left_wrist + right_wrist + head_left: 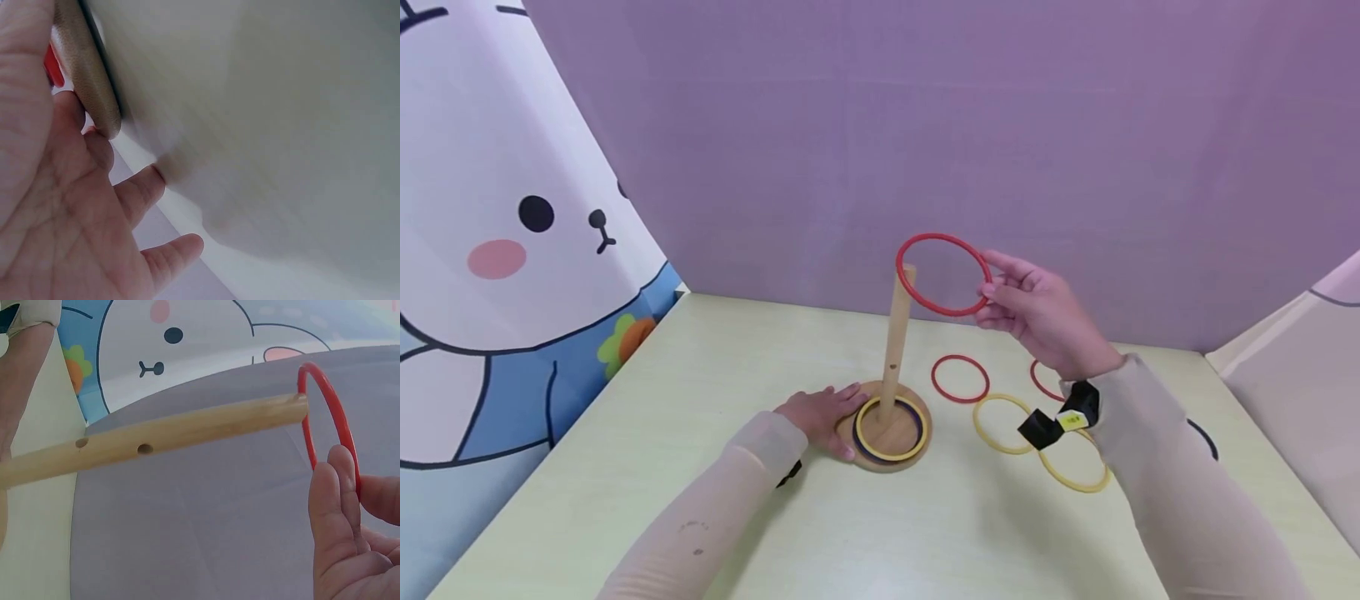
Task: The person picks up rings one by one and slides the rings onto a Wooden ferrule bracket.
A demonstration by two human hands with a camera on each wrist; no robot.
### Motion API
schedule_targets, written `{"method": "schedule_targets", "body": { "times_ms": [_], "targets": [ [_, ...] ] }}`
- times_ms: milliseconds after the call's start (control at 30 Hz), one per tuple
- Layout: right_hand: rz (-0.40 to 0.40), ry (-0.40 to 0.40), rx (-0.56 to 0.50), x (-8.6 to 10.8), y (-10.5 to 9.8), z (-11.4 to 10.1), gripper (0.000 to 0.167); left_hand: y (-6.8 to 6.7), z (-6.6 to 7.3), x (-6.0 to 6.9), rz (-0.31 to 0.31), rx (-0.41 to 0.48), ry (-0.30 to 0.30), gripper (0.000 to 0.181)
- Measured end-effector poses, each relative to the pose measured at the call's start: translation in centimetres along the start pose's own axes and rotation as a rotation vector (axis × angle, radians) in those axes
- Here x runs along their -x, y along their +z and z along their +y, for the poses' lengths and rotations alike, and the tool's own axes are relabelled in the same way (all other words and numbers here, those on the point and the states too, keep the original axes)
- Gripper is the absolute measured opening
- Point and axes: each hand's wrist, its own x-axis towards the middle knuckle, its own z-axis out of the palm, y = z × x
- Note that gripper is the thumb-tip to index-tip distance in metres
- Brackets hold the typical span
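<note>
My right hand [1037, 312] pinches a red ring [943, 311] between thumb and fingers, up at the height of a wooden peg's top. The ring's far side overlaps the tip of the peg [898, 333] in the head view. In the right wrist view the ring [337, 412] stands at the peg's end; whether they touch, I cannot tell. The peg rises from a round wooden base [887, 468], where a yellow ring [891, 458] and a dark blue ring [859, 448] lie around it. My left hand [823, 421] rests against the base's left edge, fingers spread.
Right of the base lie a red ring [934, 383] and two yellow rings [977, 427] on the pale table [880, 542]. Another red ring [1036, 379] is partly hidden behind my right arm, and a dark ring [1206, 437] shows beyond it. A purple cloth wall [775, 167] stands behind.
</note>
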Motion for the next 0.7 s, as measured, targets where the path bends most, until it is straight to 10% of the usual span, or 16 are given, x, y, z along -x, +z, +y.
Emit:
{"method": "schedule_targets", "body": {
  "times_ms": [700],
  "targets": [
    [0.048, 0.075, 0.029, -0.5, 3.1, 2.3, 0.056, -0.2, 0.1, 0.6, 0.002, 0.029, -0.013, 0.091]
  ]
}}
